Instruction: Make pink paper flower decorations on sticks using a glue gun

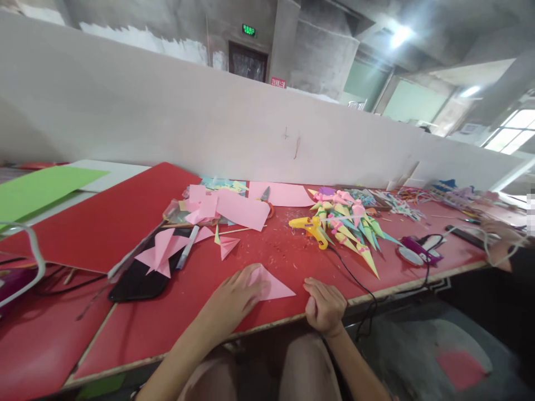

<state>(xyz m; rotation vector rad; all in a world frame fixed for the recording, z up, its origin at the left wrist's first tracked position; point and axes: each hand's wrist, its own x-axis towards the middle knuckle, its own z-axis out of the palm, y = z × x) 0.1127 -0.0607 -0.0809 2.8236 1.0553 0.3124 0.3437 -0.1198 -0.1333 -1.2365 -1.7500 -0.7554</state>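
A folded pink paper triangle (276, 286) lies on the red table near its front edge, its point toward the right. My left hand (238, 295) rests over its left end, fingers spread on the paper. Just right of the triangle's tip, my right hand (325, 305) is at the table edge with its fingers curled closed; whether anything small is between them is hidden. Beyond the hands lies a yellow glue gun (311, 227), its black cord running to the right. Pink sheets (244, 209) and orange-handled scissors (266, 196) lie farther back.
Colourful folded paper cones (346, 217) are heaped right of the glue gun. At the left are a black pad (137, 281), folded pink pieces (162, 253) and a red board (112, 217). A person's arm (501, 242) reaches in at far right, past a purple device (422, 250).
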